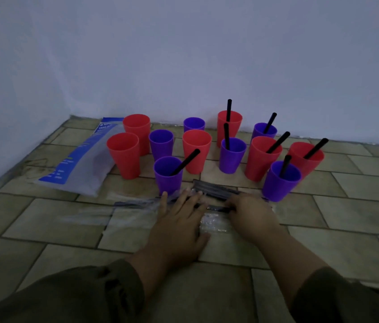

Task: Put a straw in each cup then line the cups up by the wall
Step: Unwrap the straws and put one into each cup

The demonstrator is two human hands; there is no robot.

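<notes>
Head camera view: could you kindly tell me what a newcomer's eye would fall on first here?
The cluster of red and purple plastic cups on the tiled floor by the pale wall stands out first, seven of them holding black plastic straws. In front, the left hand presses flat on a clear pack of black straws while the right hand grips its end.
</notes>
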